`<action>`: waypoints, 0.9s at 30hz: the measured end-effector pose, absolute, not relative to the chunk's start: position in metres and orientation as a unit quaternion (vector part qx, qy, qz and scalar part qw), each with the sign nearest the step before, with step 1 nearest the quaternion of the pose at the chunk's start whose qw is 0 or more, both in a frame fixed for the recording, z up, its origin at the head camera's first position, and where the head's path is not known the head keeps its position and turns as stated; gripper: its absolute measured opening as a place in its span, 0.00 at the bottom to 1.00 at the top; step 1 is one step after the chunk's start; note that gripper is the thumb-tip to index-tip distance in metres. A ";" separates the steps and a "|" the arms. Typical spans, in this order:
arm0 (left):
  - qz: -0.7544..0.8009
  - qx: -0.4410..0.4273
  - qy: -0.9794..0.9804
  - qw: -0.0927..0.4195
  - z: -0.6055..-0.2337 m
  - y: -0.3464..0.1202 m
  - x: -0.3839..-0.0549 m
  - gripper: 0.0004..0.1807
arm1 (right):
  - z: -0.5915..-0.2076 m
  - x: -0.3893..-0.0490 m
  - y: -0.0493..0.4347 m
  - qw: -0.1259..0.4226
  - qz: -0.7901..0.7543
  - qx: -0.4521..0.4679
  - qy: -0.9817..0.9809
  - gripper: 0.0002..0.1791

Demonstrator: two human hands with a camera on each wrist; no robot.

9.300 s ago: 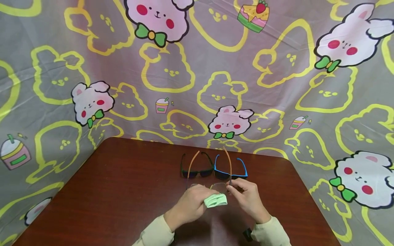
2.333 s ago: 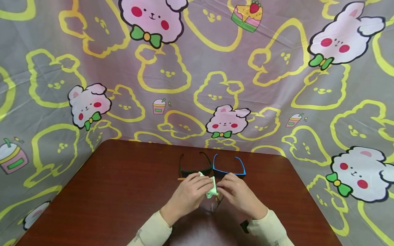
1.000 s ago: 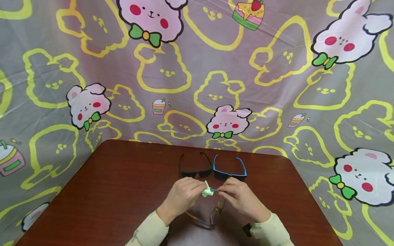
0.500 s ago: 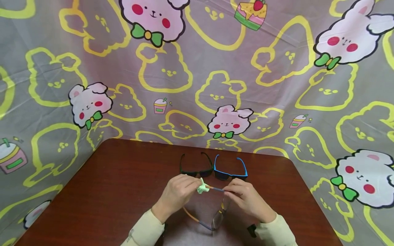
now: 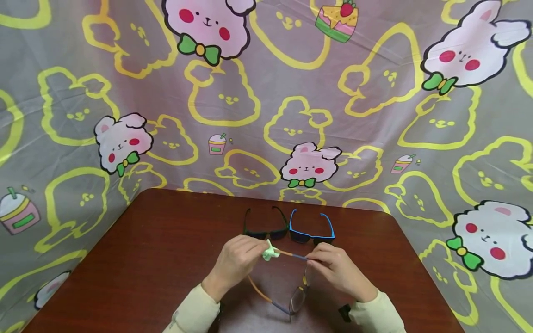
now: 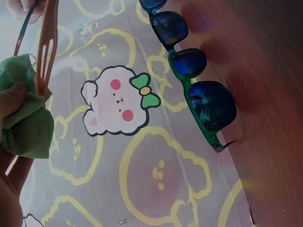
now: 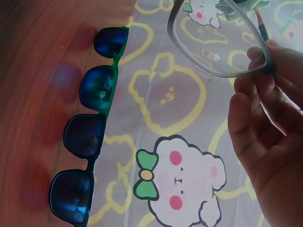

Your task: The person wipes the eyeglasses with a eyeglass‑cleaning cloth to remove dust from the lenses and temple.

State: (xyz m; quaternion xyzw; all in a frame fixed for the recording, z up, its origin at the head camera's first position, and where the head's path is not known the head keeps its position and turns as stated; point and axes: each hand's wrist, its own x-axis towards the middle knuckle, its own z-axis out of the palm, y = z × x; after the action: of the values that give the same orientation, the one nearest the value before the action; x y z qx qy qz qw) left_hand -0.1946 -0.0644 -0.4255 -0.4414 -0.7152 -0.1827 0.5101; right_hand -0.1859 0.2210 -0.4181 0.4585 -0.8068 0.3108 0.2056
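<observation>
In the head view my left hand (image 5: pixel 234 260) pinches a light green cloth (image 5: pixel 270 251) around the tip of one temple of a pair of eyeglasses (image 5: pixel 260 293). Its temples are orange toward the tips and grey-blue near the frame. My right hand (image 5: pixel 342 269) pinches that same temple near the hinge, and the glasses hang tilted below, with both temples pointing left. The left wrist view shows the cloth (image 6: pixel 29 130) bunched under the thumb beside an orange temple (image 6: pixel 48 45). A clear lens rim (image 7: pixel 215 74) meets my right fingertips in the right wrist view.
Behind the hands, dark-framed sunglasses (image 5: pixel 266 234) and blue-framed sunglasses (image 5: pixel 312 237) lie side by side on the brown table (image 5: pixel 166 240), temples pointing away. A cartoon-patterned curtain (image 5: pixel 233 138) stands along the table's far edge and sides.
Earlier the cloth was at the lens area with the temples pointing away. Since then the glasses have turned, and my left hand has slid leftward with the cloth along the temple to its tip.
</observation>
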 end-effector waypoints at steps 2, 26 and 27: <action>-0.186 -0.440 -0.713 0.513 -0.426 -0.065 -0.195 0.10 | -0.418 -0.185 0.222 0.205 0.313 0.458 -0.806 0.08; -0.198 -0.347 -0.807 0.435 -0.428 -0.098 -0.197 0.12 | -0.420 -0.185 0.252 0.276 0.320 0.324 -0.846 0.12; -0.194 -0.343 -0.811 0.432 -0.428 -0.100 -0.198 0.13 | -0.421 -0.185 0.256 0.284 0.316 0.311 -0.850 0.12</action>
State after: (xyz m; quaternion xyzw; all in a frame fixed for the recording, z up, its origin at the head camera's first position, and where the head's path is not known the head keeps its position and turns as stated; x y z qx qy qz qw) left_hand -0.1976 -0.0997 -0.4278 -0.3426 -0.8115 -0.1944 0.4317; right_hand -0.1849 0.2557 -0.4211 0.3114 -0.8498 0.3165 0.2840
